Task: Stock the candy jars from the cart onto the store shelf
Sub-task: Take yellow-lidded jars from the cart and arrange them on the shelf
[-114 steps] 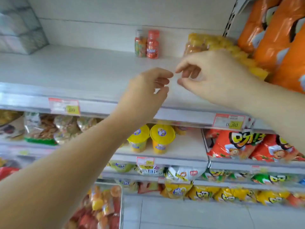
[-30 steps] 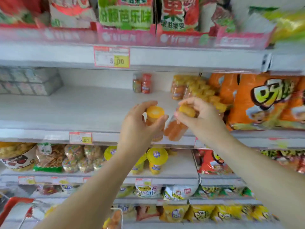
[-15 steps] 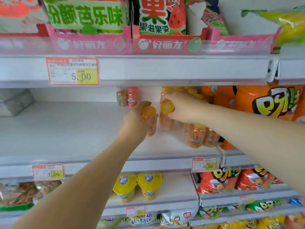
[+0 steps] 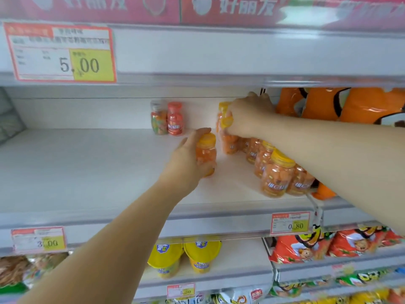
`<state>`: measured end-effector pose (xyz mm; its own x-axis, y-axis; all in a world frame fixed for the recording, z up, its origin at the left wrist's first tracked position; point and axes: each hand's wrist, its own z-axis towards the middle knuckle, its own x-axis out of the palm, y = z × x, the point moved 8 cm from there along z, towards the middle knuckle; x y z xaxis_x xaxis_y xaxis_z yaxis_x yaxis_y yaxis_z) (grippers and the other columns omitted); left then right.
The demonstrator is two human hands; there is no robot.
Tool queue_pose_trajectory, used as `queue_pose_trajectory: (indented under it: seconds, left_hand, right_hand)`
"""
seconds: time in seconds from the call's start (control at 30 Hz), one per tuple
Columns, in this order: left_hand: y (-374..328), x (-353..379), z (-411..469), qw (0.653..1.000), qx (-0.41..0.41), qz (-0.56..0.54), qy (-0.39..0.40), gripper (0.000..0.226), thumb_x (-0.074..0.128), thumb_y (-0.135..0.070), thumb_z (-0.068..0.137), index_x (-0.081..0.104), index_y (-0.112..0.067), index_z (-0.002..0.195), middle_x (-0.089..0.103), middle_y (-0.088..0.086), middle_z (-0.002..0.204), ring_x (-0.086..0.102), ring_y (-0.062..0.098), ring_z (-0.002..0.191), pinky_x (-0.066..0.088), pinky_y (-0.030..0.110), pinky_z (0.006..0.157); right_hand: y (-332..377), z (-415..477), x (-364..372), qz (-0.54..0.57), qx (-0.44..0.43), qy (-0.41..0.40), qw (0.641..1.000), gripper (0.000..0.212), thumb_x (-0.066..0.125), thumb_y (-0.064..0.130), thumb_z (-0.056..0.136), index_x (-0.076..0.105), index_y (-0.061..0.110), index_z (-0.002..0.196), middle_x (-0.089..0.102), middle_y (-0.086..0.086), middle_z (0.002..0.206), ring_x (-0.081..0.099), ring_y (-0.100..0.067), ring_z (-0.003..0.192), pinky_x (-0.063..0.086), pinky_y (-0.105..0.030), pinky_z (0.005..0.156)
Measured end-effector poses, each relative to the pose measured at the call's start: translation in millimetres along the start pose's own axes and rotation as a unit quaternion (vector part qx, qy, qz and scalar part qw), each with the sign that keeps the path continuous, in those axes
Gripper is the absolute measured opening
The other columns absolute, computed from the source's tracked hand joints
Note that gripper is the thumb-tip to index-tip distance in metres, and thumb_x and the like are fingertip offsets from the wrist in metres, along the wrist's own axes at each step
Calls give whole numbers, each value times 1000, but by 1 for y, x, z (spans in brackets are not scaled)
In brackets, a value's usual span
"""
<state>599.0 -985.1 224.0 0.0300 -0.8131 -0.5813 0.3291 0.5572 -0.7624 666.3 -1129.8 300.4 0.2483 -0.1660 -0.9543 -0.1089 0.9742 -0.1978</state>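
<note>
the shelf (image 4: pixel 87 172) fills far more of the view than half a second ago, so the head has come closer; a second ago both jars hung out past the shelf's front edge, and now both are well inside it; the left hand (image 4: pixel 186 159) has come down and is wrapped round the left jar (image 4: pixel 206 151), which stands upright about mid-depth, just left of the row (image 4: pixel 278 174) of like jars along the right side; its base is hidden by the fingers, so i cannot tell if it touches the shelf yet; the right hand (image 4: pixel 247 119) has gone deeper, toward the back edge, fingers curled on the right jar (image 4: pixel 225 128) at the far end of the row; that jar is blurred and looks tilted.

judged from this, two more jars are all but placed, and the left one seems to open a second line beside the row; the cart is out of view.

writing, big to small: the red banner (image 4: pixel 236 5) above reads 好丽友; the upper tag (image 4: pixel 60 52) says 5.00; orange bags (image 4: pixel 350 104) at the right show no readable words; the yellow cups (image 4: pixel 186 255) below carry a blue mark, unreadable; the low tag (image 4: pixel 39 240) says 3.00; the front tag (image 4: pixel 290 222) under the row says 0.80; the row's labels show a white "c" among chinese characters, too soft to read whole; the red back jar (image 4: pixel 174 119) bears similar script.
</note>
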Motion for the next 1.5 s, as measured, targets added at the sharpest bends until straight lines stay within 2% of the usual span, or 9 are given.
queue_pose_trajectory:
  seconds: [0.13, 0.37, 0.57, 0.73, 0.83, 0.93, 1.1, 1.23, 1.5]
  left_hand:
    - [1, 2, -1, 1000, 16, 15, 10, 76, 73, -14, 82, 36, -41, 142, 53, -4, 125, 57, 13, 98, 38, 9, 71]
    - [4, 2, 1, 1000, 17, 14, 10, 76, 73, -15, 82, 35, -43, 141, 53, -3, 124, 56, 13, 98, 36, 4, 70]
    - [1, 7, 4, 1000, 21, 17, 15, 77, 74, -16, 82, 34, -44, 142, 52, -4, 124, 55, 10, 97, 34, -1, 67]
    - [-9, 16, 7, 999, 30, 15, 21, 84, 73, -18, 82, 27, -44, 147, 57, -4, 122, 57, 12, 98, 40, 8, 70]
    - [-18, 30, 8, 999, 26, -11, 31, 99, 77, -18, 79, 15, -43, 152, 60, -4, 115, 61, 14, 101, 50, 25, 83]
    - [-15, 45, 11, 998, 8, -58, 27, 104, 82, -18, 74, 16, -37, 152, 55, -1, 125, 61, 14, 107, 53, 33, 92]
    - [-5, 54, 12, 996, -38, -51, 60, 103, 83, -26, 76, 14, -34, 153, 54, -3, 119, 63, 14, 105, 53, 32, 87]
    - [-2, 56, 13, 994, -62, -50, 77, 92, 79, -23, 81, 22, -28, 154, 57, -1, 120, 60, 18, 111, 50, 36, 99]
    - [3, 58, 14, 992, -68, -57, 87, 64, 76, -18, 84, 48, -22, 142, 61, -2, 125, 59, 15, 116, 48, 35, 103]
  right_hand:
    - [-5, 3, 1, -35, 11, -7, 999, 43, 59, 61, 82, 61, 22, 98, 64, -4, 108, 45, -29, 113, 31, -45, 96]
    - [-16, 8, 5, 48, 14, 60, 997, 44, 66, 39, 78, 61, 34, 121, 60, -1, 123, 50, -30, 120, 37, -43, 100]
    - [-19, 14, 8, 11, 15, 8, 1000, 46, 66, 51, 85, 58, 25, 121, 62, -4, 121, 46, -30, 122, 31, -46, 102]
    - [-22, 8, 0, 37, 7, -19, 999, 50, 70, 52, 80, 54, 29, 122, 62, 1, 119, 46, -28, 122, 30, -47, 104]
    - [-19, -6, -18, 196, -18, -48, 979, 44, 70, 58, 78, 61, 33, 114, 65, 10, 112, 55, -19, 116, 38, -44, 106]
    - [-4, -32, -15, 282, -87, 59, 954, 47, 73, 58, 77, 66, 33, 115, 65, 12, 105, 62, -7, 102, 48, -28, 93]
    - [-6, -45, -1, 201, -127, 66, 969, 47, 79, 44, 77, 66, 29, 120, 57, 8, 107, 54, -8, 93, 42, -21, 72]
    - [-12, -36, 2, 172, -120, 40, 977, 44, 78, 40, 78, 65, 27, 117, 55, 8, 102, 56, -17, 103, 46, -33, 87]
    - [-11, -26, 7, 127, -123, 34, 984, 31, 74, 34, 81, 66, 27, 110, 65, 2, 102, 62, -25, 100, 47, -38, 85]
